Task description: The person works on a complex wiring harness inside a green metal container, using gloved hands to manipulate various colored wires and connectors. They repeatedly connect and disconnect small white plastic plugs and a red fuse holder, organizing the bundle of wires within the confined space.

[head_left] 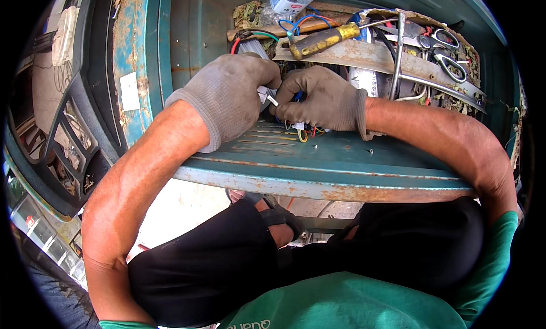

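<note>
Over the near side of the teal metal box (341,165), your left gloved hand (230,96) and right gloved hand (327,98) met at a small white-and-grey piece (268,94).
They covered most of it, leaving a pale face and a narrow white tip, which your right thumb and forefinger pinched; your left fingertips were hidden, so I could not tell their grip. At the box's far side lay a rusty metal strip (341,54), a yellow-and-black screwdriver (324,42) across it; toward its right end, scissors (438,57). At its near side showed a yellow wire loop (302,138) and two tiny metal bits (371,151).
</note>
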The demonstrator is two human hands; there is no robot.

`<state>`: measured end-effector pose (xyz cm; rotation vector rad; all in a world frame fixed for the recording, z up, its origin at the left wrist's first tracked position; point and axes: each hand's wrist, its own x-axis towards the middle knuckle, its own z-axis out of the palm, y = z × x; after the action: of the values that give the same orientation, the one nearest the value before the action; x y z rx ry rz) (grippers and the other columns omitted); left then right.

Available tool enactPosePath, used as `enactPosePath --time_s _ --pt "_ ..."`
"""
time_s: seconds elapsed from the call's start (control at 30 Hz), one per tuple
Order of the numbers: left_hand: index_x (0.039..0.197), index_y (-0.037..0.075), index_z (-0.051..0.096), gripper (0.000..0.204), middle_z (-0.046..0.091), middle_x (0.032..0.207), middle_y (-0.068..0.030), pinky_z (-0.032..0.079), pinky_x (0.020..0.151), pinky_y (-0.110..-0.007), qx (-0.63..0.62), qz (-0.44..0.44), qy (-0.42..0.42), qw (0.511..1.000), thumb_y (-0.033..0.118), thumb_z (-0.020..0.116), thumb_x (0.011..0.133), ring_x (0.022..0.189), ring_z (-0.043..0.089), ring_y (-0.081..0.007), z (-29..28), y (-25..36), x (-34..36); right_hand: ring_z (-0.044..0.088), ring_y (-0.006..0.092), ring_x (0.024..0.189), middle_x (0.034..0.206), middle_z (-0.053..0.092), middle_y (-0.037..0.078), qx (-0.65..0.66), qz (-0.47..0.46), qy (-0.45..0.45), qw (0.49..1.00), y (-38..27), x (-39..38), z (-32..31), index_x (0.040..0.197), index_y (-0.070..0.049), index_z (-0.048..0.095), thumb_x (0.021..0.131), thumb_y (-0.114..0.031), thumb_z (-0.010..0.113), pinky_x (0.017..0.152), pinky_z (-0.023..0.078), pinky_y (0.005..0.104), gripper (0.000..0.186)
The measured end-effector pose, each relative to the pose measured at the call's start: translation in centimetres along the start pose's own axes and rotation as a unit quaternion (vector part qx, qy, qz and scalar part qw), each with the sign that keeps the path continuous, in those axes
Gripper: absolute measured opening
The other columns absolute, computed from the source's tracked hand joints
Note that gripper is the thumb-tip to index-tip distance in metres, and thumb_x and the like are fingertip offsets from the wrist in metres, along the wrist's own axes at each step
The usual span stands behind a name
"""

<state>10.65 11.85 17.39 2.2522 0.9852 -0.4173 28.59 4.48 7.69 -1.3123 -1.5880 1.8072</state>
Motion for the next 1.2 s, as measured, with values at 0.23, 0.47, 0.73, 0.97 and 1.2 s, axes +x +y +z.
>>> enactPosePath --time_s 0.23,0.47,0.73,0.97,1.2 --pt "0.108 0.0 0.074 0.032 0.072 0.103 -0.023 0.055 0.092 -0.045 0.006 -0.009 -0.015 1.0 -0.007 0.056 0.083 0.099 0.071 -0.0402 0.0 0.0 0.1 0.07 0.016 0.088 0.094 0.074 0.009 -0.013 -0.008 0.01 1.0 0.5 0.2 0.2 0.09 -0.001 0.078 0.085 -0.012 0.081 0.083 0.057 0.0315 0.013" --pt "0.108 -0.001 0.074 0.031 0.072 0.103 -0.0224 0.055 0.092 -0.045 -0.003 -0.007 -0.008 1.0 -0.006 0.056 0.083 0.1 0.07 -0.04 0.0 0.0 0.0 0.07 0.0158 0.088 0.094 0.074 0.009 -0.005 -0.011 0.009 1.0 0.6 0.2 0.2 0.091 -0.001 0.078 0.084 -0.011 0.081 0.084 0.057 0.0316 0.012" --pt "0.107 -0.002 0.074 0.031 0.072 0.103 -0.0234 0.055 0.092 -0.046 -0.001 -0.018 -0.008 1.0 -0.007 0.055 0.083 0.1 0.07 -0.0406 0.2 0.0 0.0 0.069 0.0145 0.087 0.094 0.074 0.01 -0.006 0.009 -0.005 1.0 -0.1 0.0 0.0 0.094 0.001 0.077 0.088 -0.015 0.078 0.084 0.057 0.0312 0.017" --pt "0.106 -0.002 0.075 0.031 0.072 0.102 -0.024 0.055 0.092 -0.046 0.009 -0.018 -0.005 1.0 -0.007 0.056 0.082 0.099 0.07 -0.0409 0.3 -0.1 0.1 0.067 0.0123 0.078 0.083 0.072 0.007 0.096 0.036 -0.012 0.995 0.9 0.4 0.2 0.105 -0.001 0.078 0.094 -0.038 0.074 0.075 0.056 0.0311 0.039" --pt "0.106 -0.001 0.075 0.031 0.072 0.102 -0.0237 0.055 0.092 -0.046 0.009 -0.028 -0.01 1.0 -0.006 0.056 0.082 0.099 0.071 -0.0402 0.1 0.2 0.0 0.068 0.0102 0.086 0.093 0.076 0.007 0.04 0.043 -0.005 0.998 -0.1 0.1 -0.1 0.102 0.003 0.076 0.095 -0.02 0.074 0.083 0.057 0.0282 0.024"
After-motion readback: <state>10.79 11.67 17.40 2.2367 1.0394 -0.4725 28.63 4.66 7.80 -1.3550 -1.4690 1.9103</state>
